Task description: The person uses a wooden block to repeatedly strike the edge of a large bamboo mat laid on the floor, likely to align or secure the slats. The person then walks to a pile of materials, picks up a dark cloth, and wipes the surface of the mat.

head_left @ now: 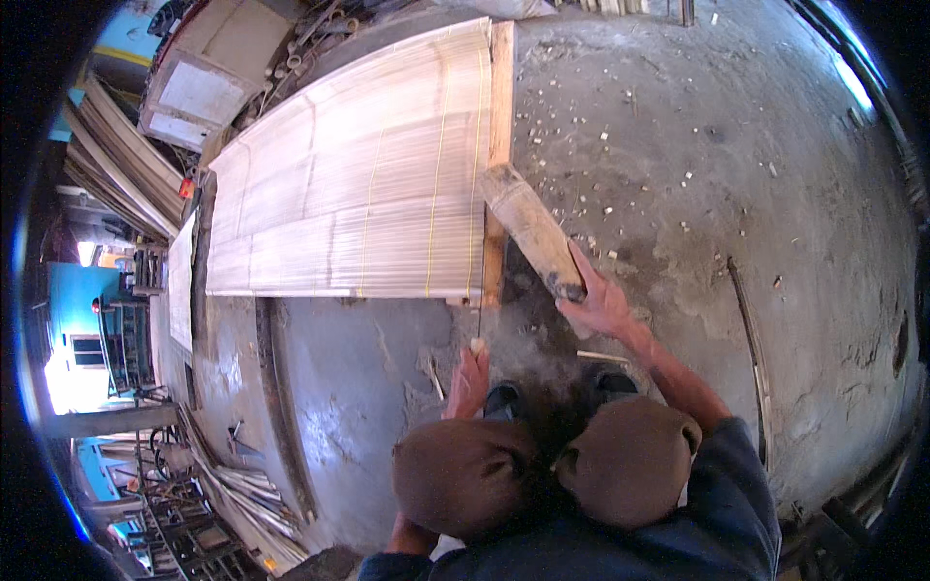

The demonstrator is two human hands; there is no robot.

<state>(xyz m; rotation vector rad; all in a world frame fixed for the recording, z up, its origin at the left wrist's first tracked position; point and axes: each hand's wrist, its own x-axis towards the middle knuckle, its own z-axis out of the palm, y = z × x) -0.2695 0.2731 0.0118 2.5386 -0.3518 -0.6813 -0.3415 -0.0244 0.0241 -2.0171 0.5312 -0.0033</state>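
Observation:
A wide pale mat of thin slats point(329, 184), with yellow cords running across it, lies before me. A straight wooden beam point(501, 92) shows along its right edge. My left hand point(468, 381), near the mat's near right corner, is closed on the pale handle of a thin-bladed knife point(478, 344). The dark narrow blade points away from me along the mat's edge. My right hand point(603, 304) grips the near end of a thick, worn bamboo piece point(533, 230). Its far end is over the beam at the mat's edge; whether they touch I cannot tell.
Small pale chips litter the concrete floor point(668, 194) on the right. A long thin strip point(751, 339) lies there too. Bundled long slats point(242, 494) and metal frames point(165, 513) fill the left side. A cabinet-like box point(199, 87) stands at the far left.

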